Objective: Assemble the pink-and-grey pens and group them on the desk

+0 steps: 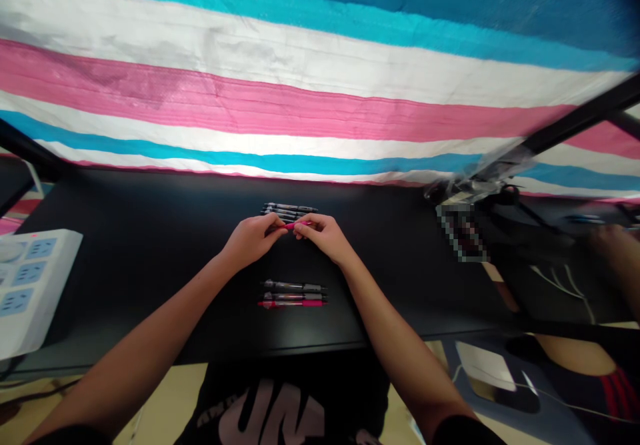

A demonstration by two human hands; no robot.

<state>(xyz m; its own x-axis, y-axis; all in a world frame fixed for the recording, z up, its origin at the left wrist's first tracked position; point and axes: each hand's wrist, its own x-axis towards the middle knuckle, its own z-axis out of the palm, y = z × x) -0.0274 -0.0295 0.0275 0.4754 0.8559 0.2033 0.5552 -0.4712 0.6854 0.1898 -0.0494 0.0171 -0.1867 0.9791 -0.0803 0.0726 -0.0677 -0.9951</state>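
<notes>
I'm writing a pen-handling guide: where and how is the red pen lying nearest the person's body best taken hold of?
Probably grip the red pen mid-barrel, pinched across its width. Come from above, on the side nearest the body: it is slim, lies flat and crosswise, and a dark pen runs close along its far side, leaving little room there.

Single view, worn on the head. Faces forward and down over the black surface (150, 232). Wide field, close range: wearer's shirt (295, 398) at bottom edge, striped sheet (320, 78) across the top. Left hand (256, 236) and right hand (323, 236) near frame centre, seen from above.
</notes>
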